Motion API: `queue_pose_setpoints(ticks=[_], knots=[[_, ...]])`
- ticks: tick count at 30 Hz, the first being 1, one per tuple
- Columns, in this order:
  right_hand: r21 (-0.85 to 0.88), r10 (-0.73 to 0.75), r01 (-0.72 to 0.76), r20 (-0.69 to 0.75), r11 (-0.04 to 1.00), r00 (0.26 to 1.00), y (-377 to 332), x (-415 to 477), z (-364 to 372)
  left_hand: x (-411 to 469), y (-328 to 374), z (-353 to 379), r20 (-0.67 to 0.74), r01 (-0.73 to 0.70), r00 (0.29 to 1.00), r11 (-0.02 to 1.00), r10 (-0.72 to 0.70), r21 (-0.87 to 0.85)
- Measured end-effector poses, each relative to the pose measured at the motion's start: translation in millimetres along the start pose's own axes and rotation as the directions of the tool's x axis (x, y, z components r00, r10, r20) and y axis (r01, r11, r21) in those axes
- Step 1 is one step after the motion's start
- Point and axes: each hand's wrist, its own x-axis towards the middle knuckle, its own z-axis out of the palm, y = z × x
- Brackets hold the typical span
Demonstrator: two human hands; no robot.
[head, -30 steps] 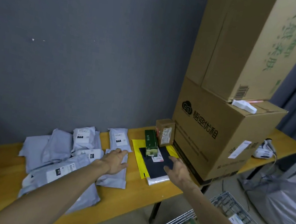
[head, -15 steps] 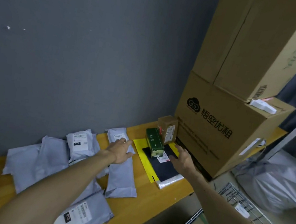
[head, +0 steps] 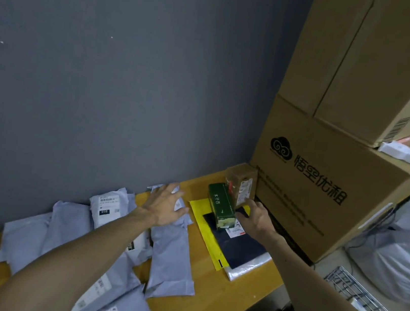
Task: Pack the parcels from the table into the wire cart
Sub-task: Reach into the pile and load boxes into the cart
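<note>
Carton (head: pixel 321 220) printed 悟空优租, left hand (head: pixel 164 209) spread on grey mailer (head: pixel 171 265), right hand (head: pixel 255 220) uncurled — perhaps touching brown box (head: pixel 240 182)

Table top (head: pixel 216 303) – smooth orange wood, low sheen. Grey mailers (head: pixel 172 257) at 7 o'clock – matt wrinkled plastic film, paper labels. Clear bag (head: pixel 248 268) glossy. Green box (head: pixel 220 205) slick printed card. Small carton (head: pixel 240 179) shiny with tape. Big carton (head: pixel 323 213) at 2 o'clock matt cardboard. Wire cart (head: pixel 354 287) at 4 o'clock shiny metal.

head view | looks forward-down over table (head: pixel 207 307) | close, arm's reach
</note>
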Motion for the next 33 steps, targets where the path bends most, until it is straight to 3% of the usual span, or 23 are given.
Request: queue_pose_setpoints(ticks=[7, 16, 23, 28, 33], knots=[[-0.07, 0.015, -0.01, 0.077, 0.998, 0.997, 17.4, 66.8, 1.3, 44.4, -0.2, 3.1, 0.039, 0.071, 0.997, 0.996, -0.073, 0.058], [-0.162, -0.03, 0.05, 0.123, 0.986, 0.992, 39.2, 134.3, 27.2, 88.3, -23.4, 40.1, 0.033, 0.026, 0.999, 0.984, -0.032, 0.178], [-0.136, 0.055, -0.021, 0.247, 0.99, 0.967, 73.4, 191.1, 90.5, 127.2, -57.4, 84.6, 0.147, 0.051, 0.987, 0.993, -0.066, 0.107], [-0.055, 0.108, -0.095, 0.324, 0.994, 0.94, 87.8, 220.3, 129.3, 145.1, -78.5, 114.9, 0.141, 0.07, 0.987, 0.995, -0.079, 0.064], [0.052, 0.119, -0.136, 0.25, 0.989, 0.961, 61.6, 211.5, 142.6, 153.7, -100.8, 133.9, 0.181, 0.059, 0.981, 0.997, -0.068, 0.058]])
